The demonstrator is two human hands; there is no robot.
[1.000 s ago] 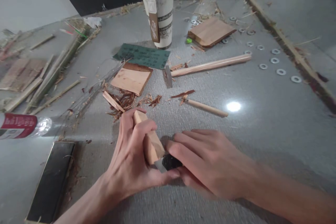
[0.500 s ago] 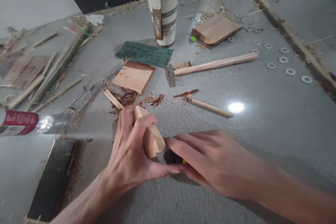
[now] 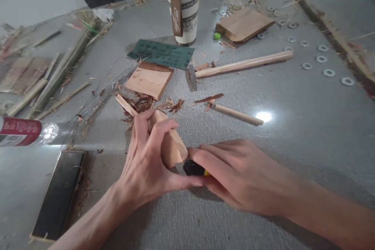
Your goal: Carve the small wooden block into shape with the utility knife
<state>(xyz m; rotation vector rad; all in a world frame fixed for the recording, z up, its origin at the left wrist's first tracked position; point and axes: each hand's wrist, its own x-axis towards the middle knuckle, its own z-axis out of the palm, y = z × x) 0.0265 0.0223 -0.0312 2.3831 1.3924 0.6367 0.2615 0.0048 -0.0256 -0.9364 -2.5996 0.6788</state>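
My left hand (image 3: 146,156) is closed around a pale wooden block (image 3: 172,146), its fingers over the far end and side. In my right hand (image 3: 234,175) is a utility knife (image 3: 193,168) with a black and yellow body. The short blade lies against the near end of the block, and most of the knife's handle is hidden in my fingers. My left thumb reaches along below the blade to the knife, close to the right hand's fingers. Dark bark shavings (image 3: 142,103) lie just beyond the block.
Beyond the hands lie a small hammer (image 3: 243,64), a thin wooden-handled tool (image 3: 237,114), a flat wood piece (image 3: 149,80) and green sandpaper (image 3: 161,54). A paper cup (image 3: 187,11) stands behind. Left are a phone (image 3: 58,195) and bottle (image 3: 23,131); several washers (image 3: 321,59) lie right.
My view has shifted slightly, so the things on the table sit a little higher. Both hands keep their grip on the block and knife, with the blade still at the block's near end.
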